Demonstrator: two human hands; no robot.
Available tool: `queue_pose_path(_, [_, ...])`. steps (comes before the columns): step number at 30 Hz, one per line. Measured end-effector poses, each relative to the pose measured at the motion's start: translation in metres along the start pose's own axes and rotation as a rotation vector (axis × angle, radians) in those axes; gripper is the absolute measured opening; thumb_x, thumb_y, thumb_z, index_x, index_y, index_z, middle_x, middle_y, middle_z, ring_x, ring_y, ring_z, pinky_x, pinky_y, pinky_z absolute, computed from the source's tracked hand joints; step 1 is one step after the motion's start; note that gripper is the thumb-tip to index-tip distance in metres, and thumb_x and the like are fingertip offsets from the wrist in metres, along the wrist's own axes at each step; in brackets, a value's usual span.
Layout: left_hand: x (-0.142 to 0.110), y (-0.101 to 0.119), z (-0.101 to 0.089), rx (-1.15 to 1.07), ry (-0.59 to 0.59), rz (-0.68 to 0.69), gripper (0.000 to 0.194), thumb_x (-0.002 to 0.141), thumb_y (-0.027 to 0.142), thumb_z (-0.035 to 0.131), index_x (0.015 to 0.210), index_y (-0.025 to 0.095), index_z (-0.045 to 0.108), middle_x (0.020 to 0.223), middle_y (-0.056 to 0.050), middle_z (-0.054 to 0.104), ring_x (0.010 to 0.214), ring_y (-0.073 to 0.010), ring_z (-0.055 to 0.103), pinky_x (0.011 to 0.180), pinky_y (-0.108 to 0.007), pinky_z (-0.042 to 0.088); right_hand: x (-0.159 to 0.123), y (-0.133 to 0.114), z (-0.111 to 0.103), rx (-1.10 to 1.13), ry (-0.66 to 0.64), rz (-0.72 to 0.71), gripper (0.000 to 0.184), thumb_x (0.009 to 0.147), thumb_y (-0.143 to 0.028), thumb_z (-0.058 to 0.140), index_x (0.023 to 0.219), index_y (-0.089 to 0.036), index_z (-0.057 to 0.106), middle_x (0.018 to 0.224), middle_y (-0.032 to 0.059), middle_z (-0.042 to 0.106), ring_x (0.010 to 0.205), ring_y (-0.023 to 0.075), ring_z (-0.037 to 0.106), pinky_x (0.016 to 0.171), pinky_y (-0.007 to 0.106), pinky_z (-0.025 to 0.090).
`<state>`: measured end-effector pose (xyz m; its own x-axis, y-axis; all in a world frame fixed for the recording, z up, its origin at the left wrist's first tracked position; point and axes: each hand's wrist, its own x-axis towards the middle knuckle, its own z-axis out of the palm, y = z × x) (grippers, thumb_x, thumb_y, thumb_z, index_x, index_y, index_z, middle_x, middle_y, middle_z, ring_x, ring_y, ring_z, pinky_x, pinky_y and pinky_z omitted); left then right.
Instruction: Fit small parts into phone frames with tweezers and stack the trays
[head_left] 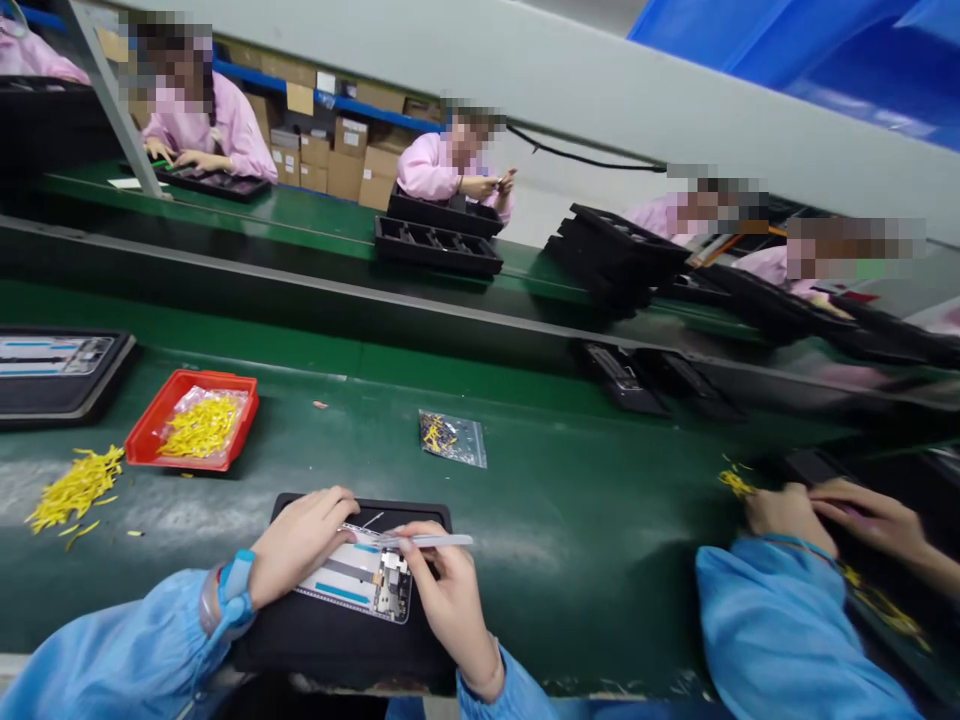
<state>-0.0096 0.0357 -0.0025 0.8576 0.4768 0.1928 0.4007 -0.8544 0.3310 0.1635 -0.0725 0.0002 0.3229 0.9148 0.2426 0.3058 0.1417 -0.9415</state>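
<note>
A phone housing (349, 580) with a bare circuit board, blue strips and a dark ribbon down its middle lies on a black padded tray (322, 650) in front of me. My left hand (311, 535), with a blue wristband at the wrist, is bent over the housing's upper left part and grips it there; its fingertips are partly hidden. Between thumb and fingers of my right hand (450, 590) is a pair of pale tweezers (442, 541), its tips pointing left above the housing's upper edge.
A red bin (244, 420) of yellow strips stands left, beside a loose yellow pile (79, 488). Beyond my tray lies a small zip bag (454, 438). Another housing tray (67, 400) is far left. A co-worker's hands (787, 515) work at right; people in pink sit across the line.
</note>
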Motion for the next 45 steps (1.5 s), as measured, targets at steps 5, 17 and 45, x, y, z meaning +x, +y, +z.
queue_pose_path(5, [-0.005,-0.011,-0.002,-0.006,0.033,0.162,0.020,0.096,0.015,0.038,0.095,0.019,0.058,0.094,-0.002,0.065,0.082,-0.0147,0.062,0.073,-0.024,0.048,0.011,0.001,0.005,-0.053,-0.035,-0.039,0.021,0.089,-0.032,0.056,0.081,-0.018,0.069,0.077,0.0078,0.071,0.070,0.0191,0.069,0.060,0.025,0.057])
queue_pose_path(17, [-0.005,-0.011,0.000,0.062,0.072,0.311,0.014,0.096,0.013,0.043,0.098,0.017,0.056,0.093,-0.001,0.064,0.080,-0.0144,0.057,0.067,-0.026,0.042,0.007,0.006,0.002,-0.097,-0.076,0.007,0.020,0.091,-0.031,0.053,0.084,-0.019,0.068,0.078,0.0072,0.071,0.074,0.0198,0.068,0.062,0.028,0.056])
queue_pose_path(45, [-0.004,-0.003,-0.003,0.156,-0.014,0.266,0.015,0.094,0.010,0.045,0.102,0.018,0.055,0.097,-0.003,0.062,0.087,-0.0167,0.056,0.074,-0.028,0.041,0.007,-0.002,0.005,-0.196,0.000,-0.174,0.014,0.089,-0.016,0.053,0.082,-0.019,0.065,0.074,0.0054,0.070,0.068,0.0184,0.067,0.061,0.028,0.055])
